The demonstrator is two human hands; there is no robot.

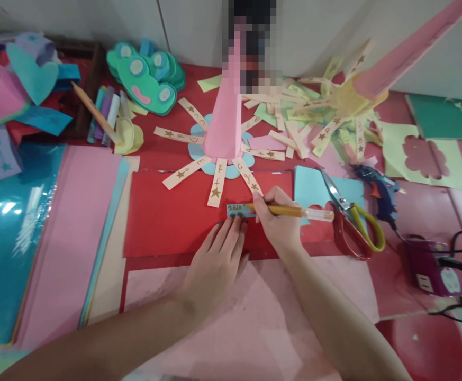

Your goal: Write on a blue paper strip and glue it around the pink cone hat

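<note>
"Fingers of your right hand (pixel 282 219) are closed around a gold pen (pixel 284 210), its clear end pointing right and its tip at a small blue strip (pixel 233 208). Whether the tip touches the paper, I can't tell."

"And your left hand (pixel 218 248)?"

"It grasps nothing. You have it palm down, fingers stretched out, with the tips at the lower edge of the blue strip. Gold writing shows on the strip's left part."

"Where is your strip lying?"

"On the red sheet (pixel 167 222) in front of you, between your hands and the pink cone (pixel 225 124). Closer to you is a pale pink sheet (pixel 254 307), under your forearms."

"What do you have around that cone?"

"A scalloped blue base (pixel 197 151) at its foot, and cream strips (pixel 217 185) fanning outward, several marked with letters and a star. One ends right by your right thumb."

"And to your right?"

"Scissors (pixel 353 227) with one red and one yellow handle, blades parted, reaching over light blue paper (pixel 308 180). Just past them on the red surface (pixel 393 286) you have a glue gun (pixel 383 193), then a purple box (pixel 433 264) with black cables."

"Your left side?"

"Pink sheets (pixel 64 238) in a stack, and farther back some markers (pixel 106 116) and the green paper frogs (pixel 147 79)."
</note>
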